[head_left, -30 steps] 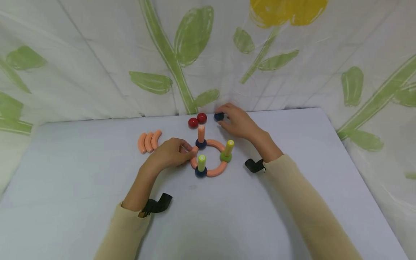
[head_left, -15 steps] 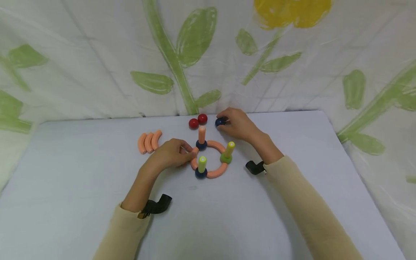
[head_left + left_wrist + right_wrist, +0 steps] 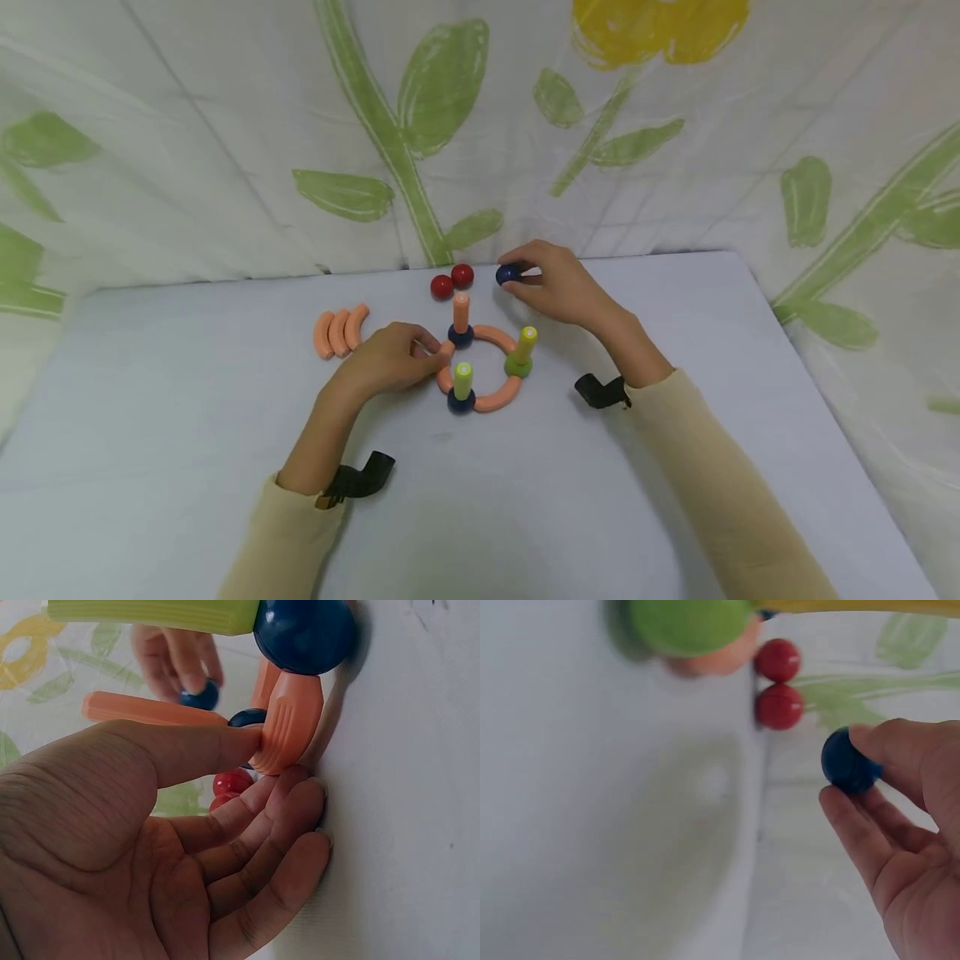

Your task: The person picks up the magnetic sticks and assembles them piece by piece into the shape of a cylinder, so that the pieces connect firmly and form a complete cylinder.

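Note:
Pieces of a ball-and-stick building toy form a ring on the table. Its left curved orange stick is pinched by my left hand, thumb on one side and fingertips beneath, as the left wrist view shows. My right hand pinches a dark blue ball between thumb and fingers, off the tabletop behind the ring. An orange upright stick and a light green one stand on blue balls. A yellow upright stick tilts slightly on a green ball.
Two red balls lie behind the ring, left of my right hand. Several loose curved orange sticks lie side by side on the left. A painted white curtain hangs along the far edge of the white table.
The right hand has turned the blue ball, brought it slightly nearer, then raised it from the table. The left hand keeps its hold on the curved orange stick.

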`<state>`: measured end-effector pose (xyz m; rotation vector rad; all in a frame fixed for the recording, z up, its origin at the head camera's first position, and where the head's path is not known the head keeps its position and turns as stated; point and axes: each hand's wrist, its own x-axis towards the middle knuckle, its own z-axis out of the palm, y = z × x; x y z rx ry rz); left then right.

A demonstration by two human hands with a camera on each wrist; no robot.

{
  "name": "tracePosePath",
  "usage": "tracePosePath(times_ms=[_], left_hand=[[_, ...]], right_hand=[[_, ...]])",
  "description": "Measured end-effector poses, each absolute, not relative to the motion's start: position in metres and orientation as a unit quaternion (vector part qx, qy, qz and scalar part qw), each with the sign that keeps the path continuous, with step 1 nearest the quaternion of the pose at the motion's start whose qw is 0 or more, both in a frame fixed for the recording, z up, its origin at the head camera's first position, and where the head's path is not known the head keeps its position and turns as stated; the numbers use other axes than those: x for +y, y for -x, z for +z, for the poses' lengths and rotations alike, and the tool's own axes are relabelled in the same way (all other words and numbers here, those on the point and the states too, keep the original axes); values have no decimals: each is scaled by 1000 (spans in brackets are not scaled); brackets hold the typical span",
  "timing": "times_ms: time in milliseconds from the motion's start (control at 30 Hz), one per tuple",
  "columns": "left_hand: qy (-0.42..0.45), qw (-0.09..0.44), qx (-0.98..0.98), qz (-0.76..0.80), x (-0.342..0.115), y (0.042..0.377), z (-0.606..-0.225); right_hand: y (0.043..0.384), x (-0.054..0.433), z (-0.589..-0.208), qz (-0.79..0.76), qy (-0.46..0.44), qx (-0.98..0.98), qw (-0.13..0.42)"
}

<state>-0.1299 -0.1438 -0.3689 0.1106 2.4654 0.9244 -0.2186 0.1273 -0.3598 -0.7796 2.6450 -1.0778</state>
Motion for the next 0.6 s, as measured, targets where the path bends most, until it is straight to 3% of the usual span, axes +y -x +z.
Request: tracePosePath(times_ms=[600], left_hand=[[-45,242,910,333,-145,132,-373]], right_hand=[[174,115,-301,-444,310,840,28]])
